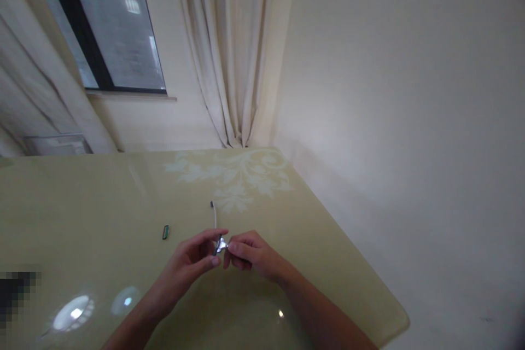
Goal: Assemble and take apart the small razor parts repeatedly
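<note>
Both your hands meet low over the table [311, 240]: the left hand [192, 262] and the right hand [254, 254] each pinch the small shiny metal piece [220, 244] by the fingertips, just above the glass. A firm but light pinch is best, I think (the piece is tiny and looks slippery), held low. Just beyond is a thin white stick [214, 216]; to its left, apart, lies a small green part [165, 232].

You've got 1 left hand [191, 265], 1 right hand [252, 254], 1 metal piece [220, 245]; 1 white stick [214, 214] just beyond it, 1 green part [165, 232] left of it.
</note>
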Motion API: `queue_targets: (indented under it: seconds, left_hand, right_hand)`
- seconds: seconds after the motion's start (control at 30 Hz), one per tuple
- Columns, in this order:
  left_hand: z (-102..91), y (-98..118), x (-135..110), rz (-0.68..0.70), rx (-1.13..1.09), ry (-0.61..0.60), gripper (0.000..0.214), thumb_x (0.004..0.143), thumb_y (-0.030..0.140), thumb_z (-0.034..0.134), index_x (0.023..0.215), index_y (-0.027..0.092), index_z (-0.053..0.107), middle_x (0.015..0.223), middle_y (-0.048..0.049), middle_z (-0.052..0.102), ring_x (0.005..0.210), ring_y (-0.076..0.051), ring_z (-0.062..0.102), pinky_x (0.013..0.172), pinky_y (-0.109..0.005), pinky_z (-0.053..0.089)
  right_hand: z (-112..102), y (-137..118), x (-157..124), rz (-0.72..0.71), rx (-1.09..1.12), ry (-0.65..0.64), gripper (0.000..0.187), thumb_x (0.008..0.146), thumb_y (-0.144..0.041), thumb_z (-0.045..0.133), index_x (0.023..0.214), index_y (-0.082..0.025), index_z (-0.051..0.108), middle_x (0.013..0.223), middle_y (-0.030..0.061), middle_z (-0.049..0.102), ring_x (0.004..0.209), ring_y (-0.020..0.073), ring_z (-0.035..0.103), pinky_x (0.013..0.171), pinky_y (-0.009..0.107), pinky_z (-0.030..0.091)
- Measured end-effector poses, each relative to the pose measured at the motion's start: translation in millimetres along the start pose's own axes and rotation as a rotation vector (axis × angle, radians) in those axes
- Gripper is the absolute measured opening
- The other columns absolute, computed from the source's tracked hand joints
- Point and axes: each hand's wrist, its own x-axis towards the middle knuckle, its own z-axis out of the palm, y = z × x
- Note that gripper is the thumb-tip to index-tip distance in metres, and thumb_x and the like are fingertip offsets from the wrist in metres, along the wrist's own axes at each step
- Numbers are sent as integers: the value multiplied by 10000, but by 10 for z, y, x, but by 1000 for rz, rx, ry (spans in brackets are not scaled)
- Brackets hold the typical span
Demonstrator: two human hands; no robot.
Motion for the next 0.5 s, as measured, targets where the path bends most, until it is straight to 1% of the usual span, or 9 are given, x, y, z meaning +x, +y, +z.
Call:
queue_targets:
  seconds: [0.13,0.27,0.37,0.5]
  left_hand:
    - [14,-3,1,-4,-45,-21,485,789,409,835,1243,267,739,1049,-68,753,996,-240,683,913,-343,528]
    - [-2,-56,5,-2,-58,-14,504,782,406,840,1250,250,737,1090,-84,756,1027,-255,686,941,-362,531]
    - [-17,-82,3,-1,-63,-2,509,770,405,848,1243,251,742,1081,-80,756,1023,-255,681,935,-364,537]
    - [-12,-60,-1,-7,-56,8,514,768,404,849,1246,248,744,1027,-73,754,996,-248,679,905,-354,546]
  right_hand:
    - [8,-4,2,7,1,9,487,953,-572,633,800,-120,733,569,-46,454,516,76,357,507,236,245]
    - [14,6,4,-4,12,10,480,957,-566,630,801,-122,728,567,-50,441,516,77,345,510,240,237]
    - [25,1,7,-11,12,5,485,954,-570,630,789,-122,717,565,-51,429,518,79,339,508,246,230]
    - [26,-9,10,-17,-10,11,489,956,-571,625,773,-125,705,570,-48,437,521,80,344,512,248,236]
